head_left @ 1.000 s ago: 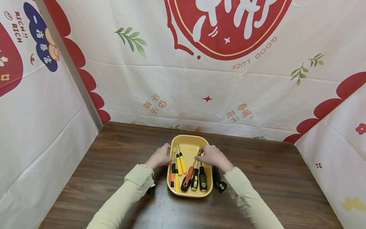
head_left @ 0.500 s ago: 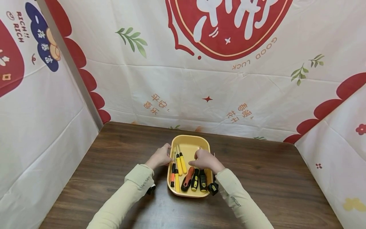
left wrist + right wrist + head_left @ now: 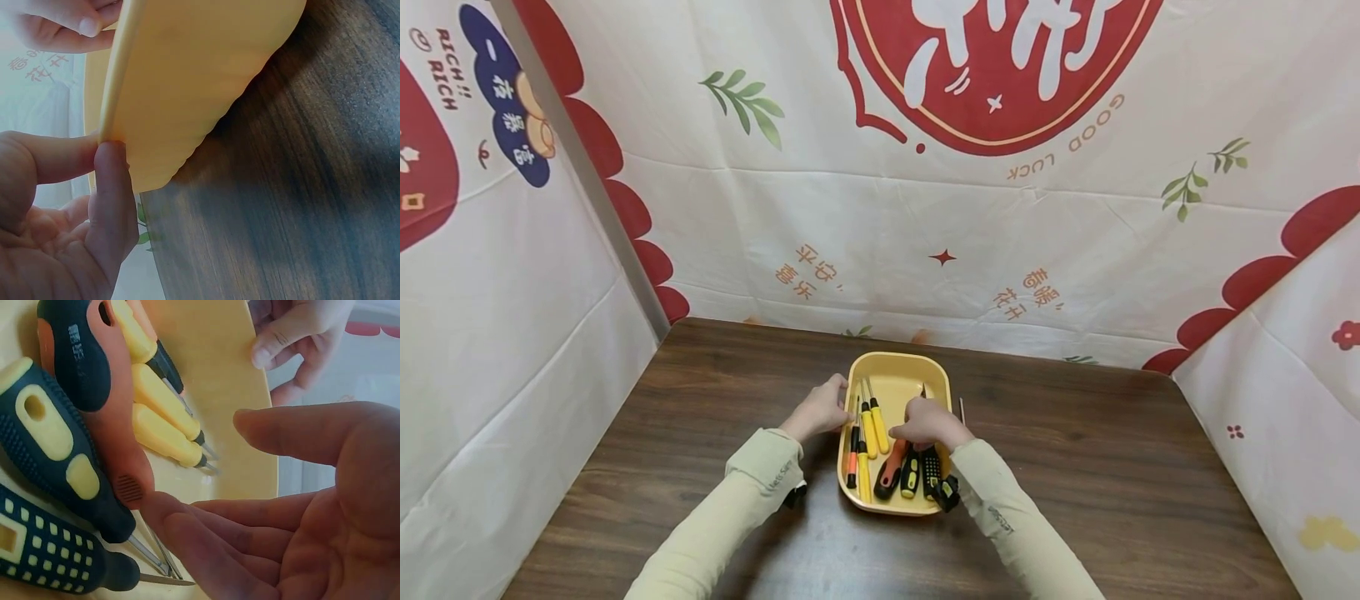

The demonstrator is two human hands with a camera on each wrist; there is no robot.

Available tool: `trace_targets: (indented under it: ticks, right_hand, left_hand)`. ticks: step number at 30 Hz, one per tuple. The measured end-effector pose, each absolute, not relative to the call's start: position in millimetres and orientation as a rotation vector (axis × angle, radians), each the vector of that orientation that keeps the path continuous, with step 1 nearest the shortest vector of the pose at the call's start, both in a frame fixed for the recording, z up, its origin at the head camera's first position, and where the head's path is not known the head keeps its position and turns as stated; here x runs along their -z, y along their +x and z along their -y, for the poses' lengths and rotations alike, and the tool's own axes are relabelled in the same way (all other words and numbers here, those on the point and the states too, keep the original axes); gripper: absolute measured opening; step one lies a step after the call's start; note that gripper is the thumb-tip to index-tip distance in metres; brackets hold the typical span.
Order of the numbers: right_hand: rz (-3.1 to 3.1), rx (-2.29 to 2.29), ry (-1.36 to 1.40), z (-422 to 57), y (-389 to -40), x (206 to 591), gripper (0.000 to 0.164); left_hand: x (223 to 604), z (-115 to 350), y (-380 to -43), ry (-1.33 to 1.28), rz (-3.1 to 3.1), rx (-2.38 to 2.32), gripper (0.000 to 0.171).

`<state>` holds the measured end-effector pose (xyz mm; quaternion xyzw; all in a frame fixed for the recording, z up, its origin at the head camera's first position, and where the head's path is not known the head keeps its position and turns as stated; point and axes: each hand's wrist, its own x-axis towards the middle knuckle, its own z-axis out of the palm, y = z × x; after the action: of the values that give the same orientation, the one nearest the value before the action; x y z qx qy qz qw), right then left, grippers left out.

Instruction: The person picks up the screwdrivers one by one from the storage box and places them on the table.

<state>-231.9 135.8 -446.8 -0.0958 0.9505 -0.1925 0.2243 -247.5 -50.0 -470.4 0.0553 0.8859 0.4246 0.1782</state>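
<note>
The right hand [image 3: 925,423] has shifted left over the tray [image 3: 891,373], its grip wide, bringing the orange screwdriver [image 3: 119,428] in the tray within reach; the left hand [image 3: 822,408] pinches the tray's left rim.

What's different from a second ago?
The right hand has moved left and slightly back toward the person, to the shaft end of the thick orange-and-black handle; its thumb stands apart, pinching nothing. The left hand still pinches the rim of the yellow tray; the visible screwdrivers lie as before.
</note>
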Motion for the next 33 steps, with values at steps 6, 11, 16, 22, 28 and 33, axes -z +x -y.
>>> trace_targets:
  ticks: [6, 11, 16, 22, 28, 33]
  right_hand:
    - [-2.612, 0.505, -0.243, -130.4, -232.8, 450.7, 0.038]
    - [-2.589, 0.535, -0.186, -129.9, -234.6, 454.7, 0.027]
    - [-2.584, 0.541, -0.163, -133.0, -237.9, 461.1, 0.026]
    - [-2.592, 0.518, -0.143, -133.7, -241.2, 468.6, 0.029]
    - [-2.613, 0.421, -0.136, -127.3, -244.0, 471.7, 0.029]
    - [-2.644, 0.31, -0.119, -121.3, -246.3, 476.1, 0.026]
  left_hand:
    - [469.2, 50.0, -248.4, 0.147, -2.507, -1.188, 0.049]
    - [470.1, 50.1, -248.9, 0.163, -2.508, -1.194, 0.049]
    - [470.3, 49.8, -248.5, 0.157, -2.505, -1.203, 0.049]
    - [471.3, 50.4, -248.8, 0.168, -2.507, -1.208, 0.05]
    - [472.1, 51.7, -248.5, 0.163, -2.501, -1.22, 0.051]
    - [471.5, 51.2, -248.2, 0.166, -2.501, -1.209, 0.05]
